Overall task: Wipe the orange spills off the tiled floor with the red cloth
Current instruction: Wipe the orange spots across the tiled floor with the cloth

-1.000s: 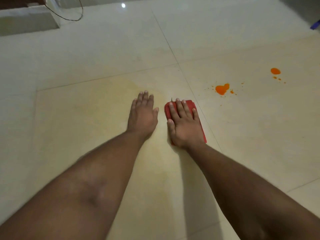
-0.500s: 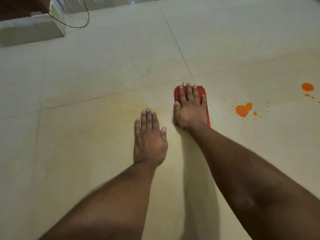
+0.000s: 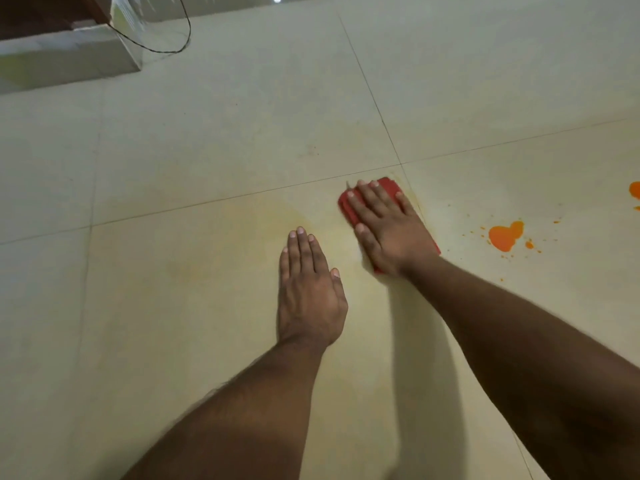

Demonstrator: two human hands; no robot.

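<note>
My right hand (image 3: 388, 226) lies flat, fingers spread, pressing the folded red cloth (image 3: 390, 186) onto the tiled floor (image 3: 214, 126) near a crossing of tile joints. Most of the cloth is hidden under the palm. My left hand (image 3: 310, 289) rests flat on the floor just left of it and nearer to me, holding nothing. An orange spill (image 3: 505, 234) with small droplets around it lies to the right of the cloth. A second orange patch (image 3: 635, 189) shows at the right edge. A faint yellowish smear (image 3: 242, 258) tints the tile under and around my left hand.
A low pale step or plinth (image 3: 69, 60) stands at the far left. A thin black cable (image 3: 162, 46) loops over the floor beside it. Bare tiles stretch ahead and to the left.
My right hand has pushed the cloth forward and away from me, then turned it slightly leftward. My left hand has stayed flat and now lies behind the cloth.
</note>
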